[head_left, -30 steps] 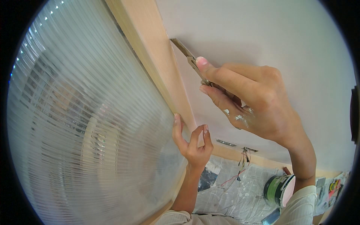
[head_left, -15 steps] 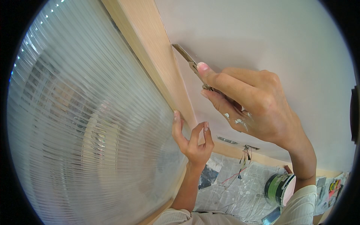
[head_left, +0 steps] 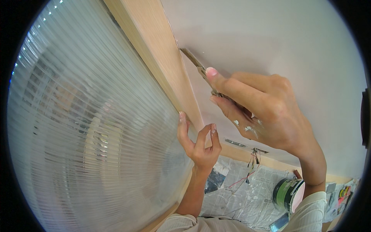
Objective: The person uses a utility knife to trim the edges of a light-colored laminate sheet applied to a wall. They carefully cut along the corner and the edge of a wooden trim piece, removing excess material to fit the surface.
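Note:
My right hand (head_left: 266, 106) grips a utility knife (head_left: 199, 67) between thumb and fingers. Its blade reaches up and left, with the tip at the seam where the light wooden trim (head_left: 162, 58) meets the pale wall (head_left: 270, 42). White specks of paint or filler stick to this hand. Lower down, my left hand (head_left: 203, 152) holds nothing. One fingertip rests against the trim beside a ribbed translucent panel (head_left: 127, 127), while the other fingers are bent and apart.
Paint-marked newspaper (head_left: 239, 201) covers the surface below. On it stands a black and green tub (head_left: 286, 193) with pale contents. Thin wires (head_left: 253, 162) hang from a slot by the lower wooden strip (head_left: 234, 154). Colourful items (head_left: 344, 192) lie at the far right.
The knife tip has slid slightly down along the seam, and my right hand has moved a little down and right with it. My left hand stays nearly in place.

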Demonstrator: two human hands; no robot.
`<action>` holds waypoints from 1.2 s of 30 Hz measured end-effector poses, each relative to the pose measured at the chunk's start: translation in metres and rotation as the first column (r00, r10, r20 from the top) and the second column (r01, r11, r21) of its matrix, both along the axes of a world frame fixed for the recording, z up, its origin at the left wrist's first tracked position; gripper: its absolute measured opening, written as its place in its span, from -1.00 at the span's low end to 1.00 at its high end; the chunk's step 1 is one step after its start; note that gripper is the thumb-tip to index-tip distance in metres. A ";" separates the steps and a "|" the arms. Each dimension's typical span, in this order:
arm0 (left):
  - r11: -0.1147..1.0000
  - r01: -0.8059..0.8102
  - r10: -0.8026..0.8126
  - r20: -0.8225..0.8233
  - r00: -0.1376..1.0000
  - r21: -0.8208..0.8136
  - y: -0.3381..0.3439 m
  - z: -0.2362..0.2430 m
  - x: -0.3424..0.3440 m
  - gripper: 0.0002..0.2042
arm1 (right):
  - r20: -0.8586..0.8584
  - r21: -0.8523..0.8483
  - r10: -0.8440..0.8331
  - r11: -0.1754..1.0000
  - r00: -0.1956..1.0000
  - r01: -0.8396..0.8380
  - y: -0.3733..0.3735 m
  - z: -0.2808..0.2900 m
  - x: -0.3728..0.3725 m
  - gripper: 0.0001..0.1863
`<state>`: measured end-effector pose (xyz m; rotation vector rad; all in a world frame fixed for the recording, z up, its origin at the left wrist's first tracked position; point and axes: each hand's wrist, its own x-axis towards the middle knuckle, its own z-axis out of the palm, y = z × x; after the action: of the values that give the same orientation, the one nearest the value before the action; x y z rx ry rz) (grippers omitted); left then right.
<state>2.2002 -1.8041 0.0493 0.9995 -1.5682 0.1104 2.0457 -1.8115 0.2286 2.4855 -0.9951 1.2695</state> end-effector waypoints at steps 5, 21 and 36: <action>0.999 -0.030 0.030 -0.005 1.000 -0.020 -0.002 0.001 -0.002 -0.94 | -0.002 0.022 -0.016 1.000 1.000 0.016 0.000 -0.005 0.001 -0.62; 0.999 -0.025 0.026 0.007 1.000 -0.029 -0.002 -0.001 0.002 -0.94 | 0.010 0.052 0.008 0.999 1.000 -0.009 0.001 -0.019 0.003 -0.56; 0.999 -0.024 0.024 0.017 1.000 -0.024 -0.009 -0.003 0.001 -0.94 | -0.012 0.107 0.000 0.994 1.000 0.001 -0.002 -0.040 0.000 -0.56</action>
<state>2.2007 -1.8129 0.0464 1.0012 -1.5674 0.1547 2.0458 -1.8132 0.1885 2.5687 -1.0884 1.2311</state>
